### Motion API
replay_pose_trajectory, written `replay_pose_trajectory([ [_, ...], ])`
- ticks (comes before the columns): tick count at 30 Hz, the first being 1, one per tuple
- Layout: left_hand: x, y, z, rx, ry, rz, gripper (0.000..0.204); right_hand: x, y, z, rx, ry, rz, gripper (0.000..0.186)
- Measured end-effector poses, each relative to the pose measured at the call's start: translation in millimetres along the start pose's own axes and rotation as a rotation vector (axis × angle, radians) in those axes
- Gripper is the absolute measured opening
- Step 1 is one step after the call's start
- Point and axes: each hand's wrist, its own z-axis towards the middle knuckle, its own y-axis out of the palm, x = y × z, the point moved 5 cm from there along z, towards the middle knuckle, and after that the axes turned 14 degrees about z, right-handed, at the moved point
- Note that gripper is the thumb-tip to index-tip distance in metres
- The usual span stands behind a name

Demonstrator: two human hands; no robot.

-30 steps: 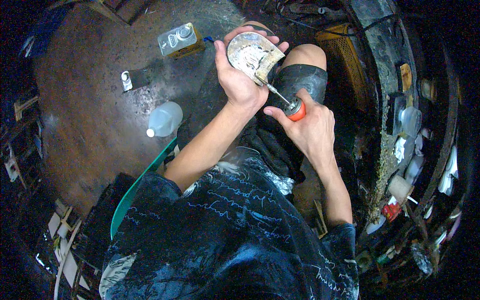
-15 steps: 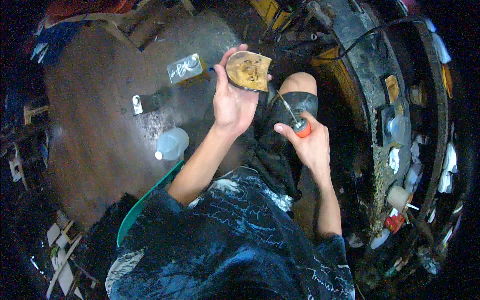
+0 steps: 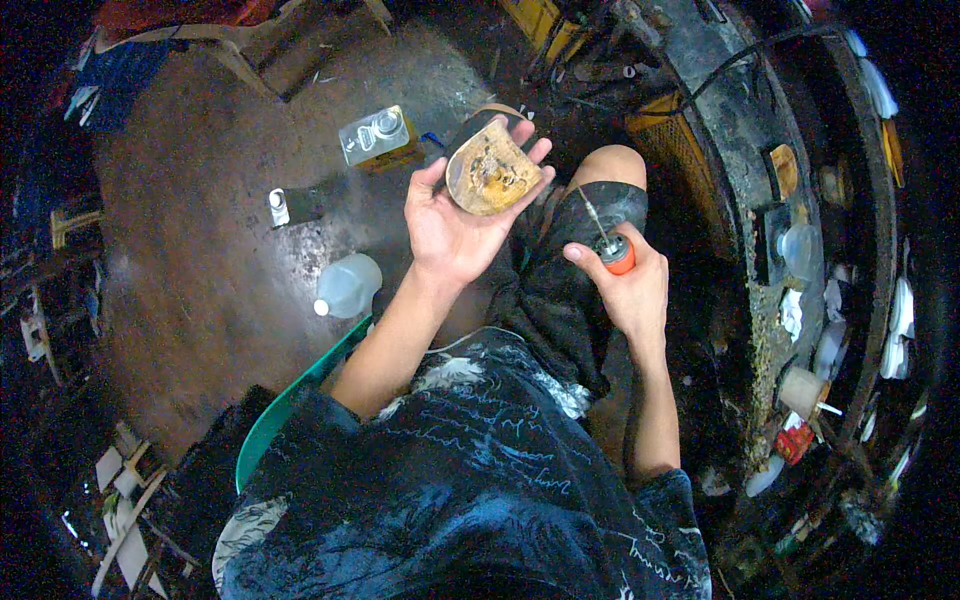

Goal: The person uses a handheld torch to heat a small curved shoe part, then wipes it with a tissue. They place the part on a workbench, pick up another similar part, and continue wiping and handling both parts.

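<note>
My left hand [image 3: 450, 238] is raised palm up and holds a D-shaped shoe heel [image 3: 492, 175]. Its tan face is turned up and carries dark stains; one edge curves inward. The fingers support it from below and behind, with the thumb at its left side. To the right, over my thigh, my right hand [image 3: 637, 288] is closed round a screwdriver-like tool [image 3: 621, 257] with an orange and grey handle. Its thin shaft points up and away, apart from the heel. The fingers under the handle are mostly hidden.
On the brown floor to the left are a rectangular can [image 3: 378, 138], a small white-topped container [image 3: 279, 207] and a translucent jug [image 3: 348, 285]. A cluttered worktop [image 3: 735, 130] runs along the right, with a yellow crate [image 3: 680, 150] beside it. A green curved edge [image 3: 290, 405] shows by my left side.
My left hand has lowered slightly and moved left, tilting the heel so its inward-curved edge faces up and right. My right hand has shifted slightly right, and the tool's shaft points further upward.
</note>
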Motion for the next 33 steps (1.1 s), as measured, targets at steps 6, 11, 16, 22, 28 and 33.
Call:
replay_pose_trajectory([
  [6, -7.8, -19.5, 15.0, 0.128, 0.134, 0.389, 0.075, -9.8, 12.5, -1.6, 0.012, -0.056, -0.198, 0.078],
  [11, -12.5, -21.8, 12.7, 0.105, 0.146, 0.360, 0.088, -22.1, 21.1, 5.3, -0.030, -0.057, -0.314, 0.078],
  [16, -12.5, -20.7, 13.5, 0.030, 0.126, 0.350, 0.096, -25.7, 24.2, 9.9, -0.035, -0.044, -0.321, 0.078],
  [22, -16.0, -22.3, 14.3, 0.069, 0.159, 0.356, 0.093, -25.7, 28.0, 8.8, -0.061, -0.067, -0.380, 0.080],
  [28, -18.0, -19.4, 15.3, 0.112, 0.195, 0.318, 0.090, -27.9, 32.4, 7.3, -0.079, -0.102, -0.417, 0.082],
  [33, -18.3, -18.6, 16.5, 0.135, 0.239, 0.338, 0.089, -28.2, 36.3, 4.0, -0.115, -0.125, -0.434, 0.082],
])
